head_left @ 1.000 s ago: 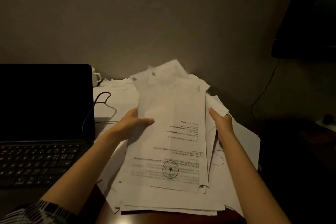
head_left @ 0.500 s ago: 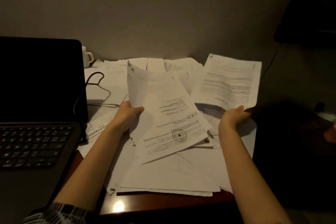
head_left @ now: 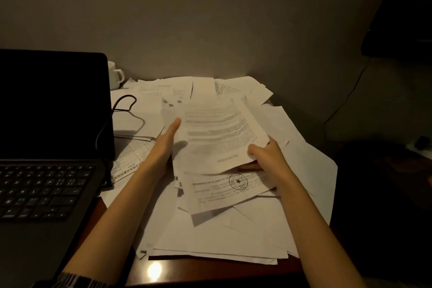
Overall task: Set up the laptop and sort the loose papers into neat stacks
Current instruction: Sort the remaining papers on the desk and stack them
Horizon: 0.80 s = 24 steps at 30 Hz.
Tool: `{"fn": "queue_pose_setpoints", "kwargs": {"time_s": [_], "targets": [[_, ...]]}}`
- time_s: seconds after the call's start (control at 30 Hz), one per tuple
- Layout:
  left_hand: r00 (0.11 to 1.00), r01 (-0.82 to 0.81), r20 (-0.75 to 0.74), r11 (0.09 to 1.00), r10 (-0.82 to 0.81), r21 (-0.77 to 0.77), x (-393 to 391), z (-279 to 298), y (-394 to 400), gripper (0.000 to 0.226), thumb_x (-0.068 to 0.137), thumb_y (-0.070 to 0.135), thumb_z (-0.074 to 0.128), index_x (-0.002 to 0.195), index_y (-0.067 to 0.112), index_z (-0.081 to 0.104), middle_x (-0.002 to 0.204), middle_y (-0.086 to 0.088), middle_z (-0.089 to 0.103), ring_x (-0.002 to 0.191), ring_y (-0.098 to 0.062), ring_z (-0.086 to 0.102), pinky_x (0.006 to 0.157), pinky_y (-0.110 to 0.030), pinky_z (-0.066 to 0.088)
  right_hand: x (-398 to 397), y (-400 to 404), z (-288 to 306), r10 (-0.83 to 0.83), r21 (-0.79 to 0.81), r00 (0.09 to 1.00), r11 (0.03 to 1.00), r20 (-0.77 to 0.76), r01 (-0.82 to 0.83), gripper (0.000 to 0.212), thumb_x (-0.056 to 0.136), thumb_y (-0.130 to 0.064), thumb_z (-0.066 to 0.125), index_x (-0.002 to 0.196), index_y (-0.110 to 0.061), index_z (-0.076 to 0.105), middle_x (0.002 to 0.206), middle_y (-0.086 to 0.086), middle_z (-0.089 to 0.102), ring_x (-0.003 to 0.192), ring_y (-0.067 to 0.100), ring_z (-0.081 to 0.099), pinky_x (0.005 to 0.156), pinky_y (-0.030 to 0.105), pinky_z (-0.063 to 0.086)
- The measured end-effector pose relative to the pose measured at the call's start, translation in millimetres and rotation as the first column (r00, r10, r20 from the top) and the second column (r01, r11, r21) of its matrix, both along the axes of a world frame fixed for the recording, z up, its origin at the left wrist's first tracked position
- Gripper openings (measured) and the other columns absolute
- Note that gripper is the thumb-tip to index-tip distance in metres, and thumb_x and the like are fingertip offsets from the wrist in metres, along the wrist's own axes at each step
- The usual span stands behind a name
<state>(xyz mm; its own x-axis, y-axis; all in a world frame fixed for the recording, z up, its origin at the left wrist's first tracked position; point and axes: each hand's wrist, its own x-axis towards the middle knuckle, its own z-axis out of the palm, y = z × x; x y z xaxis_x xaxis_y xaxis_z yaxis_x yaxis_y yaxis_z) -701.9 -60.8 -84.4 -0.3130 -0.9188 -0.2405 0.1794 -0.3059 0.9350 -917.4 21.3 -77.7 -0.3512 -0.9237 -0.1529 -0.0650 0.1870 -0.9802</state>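
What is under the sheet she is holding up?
Under the held sheet lies a stamped page atop the paper pile. Most of that page's upper part is covered.

Laptop [head_left: 53,147] is set at left of desk [head_left: 210,271]; mug [head_left: 115,75] stands behind its screen. Loose papers [head_left: 233,236] are spread to its right; cable [head_left: 126,110] lies across them.

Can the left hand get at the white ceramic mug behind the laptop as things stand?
Probably not straight away: the left hand is steadying the printed white sheet, and the open black laptop's screen hides most of the white ceramic mug; it would have to reach around.
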Motion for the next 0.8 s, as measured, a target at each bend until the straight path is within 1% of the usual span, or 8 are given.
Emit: {"fn": "queue_pose_setpoints", "kwargs": {"time_s": [0.13,0.2,0.3,0.37,0.43,0.57,0.7,0.8], "targets": [[0.975,-0.014,0.216,0.991,0.044,-0.136,1,-4,-6,0.030,0.091,-0.001,0.053,0.117,0.013,0.056,0.116,-0.010,0.066,0.094,-0.024,0.068,0.075,-0.036,0.057,4,10,12,0.207,0.073,0.961,0.972,0.183,-0.223,0.027,0.089,0.003,0.048,0.096,-0.021,0.057,0.104,0.002,0.068,0.097,0.022,0.065,0.070,0.034,0.059],[0.973,0.009,0.228,0.984,0.032,-0.179,2,-5,-4,0.033,0.091,-0.006,0.050,0.117,0.015,0.053,0.115,-0.010,0.065,0.097,-0.026,0.067,0.080,-0.042,0.058,-1,5,8,0.027,0.072,1.000,0.997,-0.016,-0.025,0.016,0.090,-0.005,0.054,0.098,-0.019,0.055,0.108,0.004,0.065,0.091,0.016,0.063,0.068,0.027,0.055],[0.990,0.002,0.138,0.966,0.035,-0.259,3,-7,-1,0.035,0.090,-0.008,0.049,0.115,0.016,0.053,0.113,-0.011,0.066,0.098,-0.028,0.068,0.082,-0.046,0.057,-14,0,2,-0.333,-0.102,0.876,0.943,-0.349,0.318,0.028,0.090,-0.014,0.062,0.111,-0.020,0.045,0.109,0.001,0.056,0.084,0.012,0.060,0.059,0.020,0.050],[0.997,-0.028,0.062,0.957,0.048,-0.288,1,-3,5,0.035,0.091,-0.008,0.050,0.120,0.012,0.052,0.109,-0.011,0.067,0.095,-0.027,0.069,0.077,-0.041,0.058,-18,-1,2,-0.360,-0.157,0.889,0.932,-0.285,0.327,0.037,0.088,-0.018,0.066,0.117,-0.021,0.044,0.111,-0.002,0.054,0.085,0.009,0.058,0.059,0.017,0.046],[0.998,-0.058,0.003,0.943,0.063,-0.328,1,1,7,0.034,0.091,-0.007,0.051,0.121,0.011,0.052,0.108,-0.013,0.068,0.095,-0.029,0.069,0.076,-0.038,0.058,-18,-2,9,-0.242,-0.112,0.965,0.967,-0.105,0.230,0.046,0.085,-0.022,0.070,0.122,-0.019,0.044,0.111,-0.004,0.056,0.082,0.005,0.058,0.055,0.014,0.045],[0.997,-0.073,-0.005,0.856,0.082,-0.511,2,25,10,0.034,0.086,0.002,0.063,0.114,0.019,0.054,0.107,-0.009,0.068,0.097,-0.032,0.068,0.074,-0.037,0.059,-29,-9,27,-0.122,-0.072,0.983,0.989,0.137,0.133,0.065,0.073,-0.028,0.080,0.127,-0.012,0.048,0.111,0.003,0.067,0.092,0.019,0.068,0.065,0.029,0.059],[0.994,-0.111,-0.058,0.731,0.097,-0.673,-6,64,13,0.035,0.078,0.016,0.063,0.111,0.022,0.055,0.104,0.000,0.068,0.096,-0.018,0.068,0.073,-0.029,0.058,-31,-11,69,-0.036,-0.298,0.995,0.953,0.089,0.061,0.030,0.082,-0.016,0.071,0.111,-0.017,0.064,0.101,0.000,0.073,0.095,0.016,0.069,0.079,0.031,0.057],[0.989,-0.146,-0.090,0.620,0.121,-0.771,-11,92,11,0.032,0.082,0.017,0.060,0.109,0.033,0.055,0.108,0.004,0.065,0.102,-0.018,0.065,0.080,-0.035,0.057,-25,-9,103,-0.080,-0.441,0.992,0.890,0.102,0.117,0.022,0.085,-0.012,0.067,0.106,-0.016,0.062,0.096,0.000,0.071,0.085,0.012,0.070,0.071,0.026,0.058]]}}
